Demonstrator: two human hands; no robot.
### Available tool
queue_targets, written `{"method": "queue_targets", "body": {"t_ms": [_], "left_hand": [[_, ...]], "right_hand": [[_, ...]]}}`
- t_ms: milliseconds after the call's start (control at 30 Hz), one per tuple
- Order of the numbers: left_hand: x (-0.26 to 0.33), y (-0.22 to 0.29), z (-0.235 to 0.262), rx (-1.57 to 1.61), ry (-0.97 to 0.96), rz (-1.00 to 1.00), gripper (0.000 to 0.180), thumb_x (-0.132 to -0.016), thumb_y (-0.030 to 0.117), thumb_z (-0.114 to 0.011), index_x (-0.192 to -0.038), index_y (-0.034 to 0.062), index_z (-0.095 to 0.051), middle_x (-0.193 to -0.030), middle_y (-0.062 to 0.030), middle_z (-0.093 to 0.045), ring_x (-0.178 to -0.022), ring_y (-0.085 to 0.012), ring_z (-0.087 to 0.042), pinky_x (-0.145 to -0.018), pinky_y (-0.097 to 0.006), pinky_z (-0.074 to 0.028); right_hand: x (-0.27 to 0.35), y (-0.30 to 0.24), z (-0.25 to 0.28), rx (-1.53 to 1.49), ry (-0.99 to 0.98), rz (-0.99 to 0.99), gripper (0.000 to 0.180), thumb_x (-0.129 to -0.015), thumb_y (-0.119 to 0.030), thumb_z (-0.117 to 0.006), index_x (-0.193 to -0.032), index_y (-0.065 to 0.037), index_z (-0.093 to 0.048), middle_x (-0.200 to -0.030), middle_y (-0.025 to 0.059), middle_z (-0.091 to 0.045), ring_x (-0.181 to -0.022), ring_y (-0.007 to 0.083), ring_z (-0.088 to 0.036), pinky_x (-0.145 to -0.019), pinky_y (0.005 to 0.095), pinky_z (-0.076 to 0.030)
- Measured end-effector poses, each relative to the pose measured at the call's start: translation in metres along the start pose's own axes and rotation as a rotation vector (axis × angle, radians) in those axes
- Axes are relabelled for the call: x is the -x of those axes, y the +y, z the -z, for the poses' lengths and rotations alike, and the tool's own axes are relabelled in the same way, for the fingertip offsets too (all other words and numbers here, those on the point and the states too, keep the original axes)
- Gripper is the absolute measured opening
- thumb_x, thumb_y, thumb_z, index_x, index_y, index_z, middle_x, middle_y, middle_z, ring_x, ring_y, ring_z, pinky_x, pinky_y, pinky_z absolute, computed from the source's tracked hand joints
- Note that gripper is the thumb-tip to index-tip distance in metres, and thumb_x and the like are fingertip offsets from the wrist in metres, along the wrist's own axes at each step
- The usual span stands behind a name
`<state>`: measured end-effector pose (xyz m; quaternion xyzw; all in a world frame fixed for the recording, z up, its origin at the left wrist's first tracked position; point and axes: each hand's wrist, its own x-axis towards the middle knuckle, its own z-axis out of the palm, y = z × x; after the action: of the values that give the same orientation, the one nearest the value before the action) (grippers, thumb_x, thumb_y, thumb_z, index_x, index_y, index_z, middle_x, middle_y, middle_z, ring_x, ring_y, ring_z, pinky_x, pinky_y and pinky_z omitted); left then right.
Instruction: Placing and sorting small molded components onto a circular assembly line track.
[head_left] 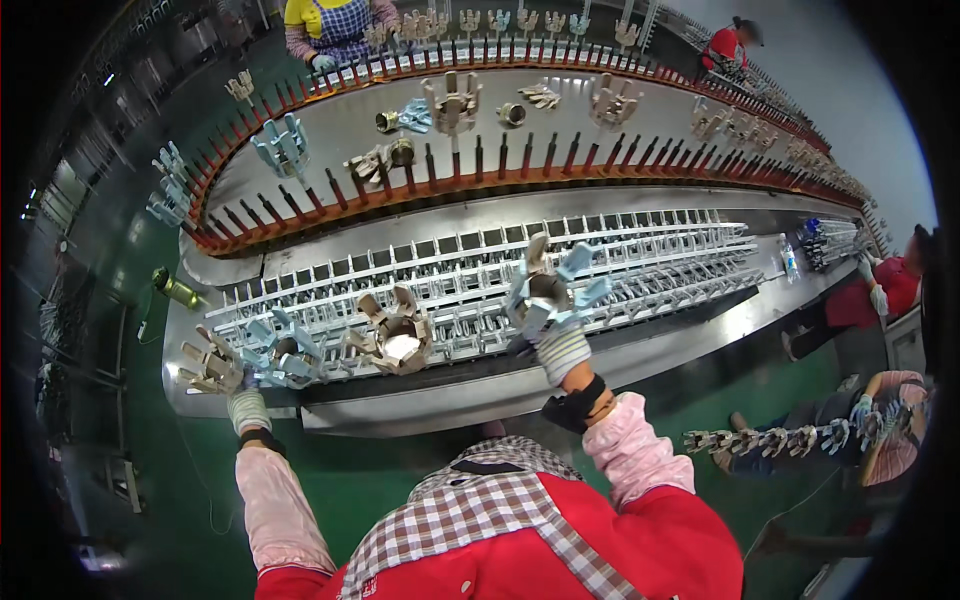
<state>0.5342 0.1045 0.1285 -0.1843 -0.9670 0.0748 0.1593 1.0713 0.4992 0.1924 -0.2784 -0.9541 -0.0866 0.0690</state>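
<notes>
My right hand (563, 350), in a striped knit glove, grips the underside of a blue pronged piece (575, 290) with a dark round opening in its middle. It holds the piece above silver ladder-like metal racks (480, 270). At the table's near left corner, my left hand (248, 410) reaches in beside a beige pronged piece (212, 365); its fingers are mostly hidden there. Right of that hand stand another blue pronged piece (285, 350) and a larger beige pronged piece (395, 335) with a bright round centre. How these pieces are supported is hidden.
Beyond the racks, a curved conveyor line (500, 183) carries upright dark spindles, some topped with pronged pieces. Loose pieces, including a blue one (412, 115), lie on the metal table (300, 115). A gold cylinder (176, 288) sits at the left edge. Several co-workers stand around; one holds a row of pieces (780, 440).
</notes>
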Motion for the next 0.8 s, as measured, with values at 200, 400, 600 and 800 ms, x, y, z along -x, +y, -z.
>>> {"method": "queue_targets", "body": {"t_ms": [200, 400, 600, 800], "left_hand": [[0.043, 0.112, 0.089, 0.366, 0.141, -0.1, 0.025, -0.081, 0.019, -0.041, -0.097, 0.0129, -0.059, -0.089, -0.0151, -0.061, -0.079, -0.0311, -0.059, -0.066, -0.04, -0.046], [0.071, 0.119, 0.097, 1.157, 0.183, 0.033, 0.044, -0.081, 0.028, -0.057, -0.111, -0.0034, -0.046, -0.105, -0.0151, -0.055, -0.095, -0.0261, -0.05, -0.084, -0.032, -0.036], [0.209, 0.237, 0.165, 1.525, -0.284, 0.249, 0.024, -0.084, 0.016, -0.053, -0.105, 0.0037, -0.05, -0.088, -0.0065, -0.057, -0.073, -0.0135, -0.052, -0.063, -0.026, -0.043], [0.311, 0.378, 0.211, 1.509, -0.674, -0.6, 0.032, -0.082, 0.022, -0.056, -0.108, 0.0054, -0.051, -0.075, -0.0037, -0.056, -0.067, -0.0116, -0.053, -0.061, -0.027, -0.045]], "right_hand": [[0.023, 0.008, -0.033, -0.412, -0.155, -0.3, 0.026, -0.075, -0.016, -0.042, -0.087, -0.001, -0.059, -0.081, 0.0177, -0.06, -0.074, 0.029, -0.058, -0.067, 0.0386, -0.045], [0.023, 0.007, -0.045, -0.468, 0.047, -0.286, 0.022, -0.076, -0.014, -0.044, -0.087, -0.002, -0.058, -0.079, 0.0194, -0.059, -0.072, 0.0361, -0.056, -0.064, 0.0412, -0.045], [0.024, 0.029, -0.08, -0.588, 0.093, -0.113, 0.023, -0.077, -0.013, -0.046, -0.094, -0.002, -0.056, -0.088, 0.0188, -0.059, -0.082, 0.0323, -0.056, -0.073, 0.0373, -0.044], [0.063, 0.109, 0.009, -1.32, -0.309, 0.074, 0.038, -0.081, -0.018, -0.054, -0.115, -0.001, -0.047, -0.092, 0.011, -0.06, -0.08, 0.0179, -0.059, -0.069, 0.0291, -0.048]]}}
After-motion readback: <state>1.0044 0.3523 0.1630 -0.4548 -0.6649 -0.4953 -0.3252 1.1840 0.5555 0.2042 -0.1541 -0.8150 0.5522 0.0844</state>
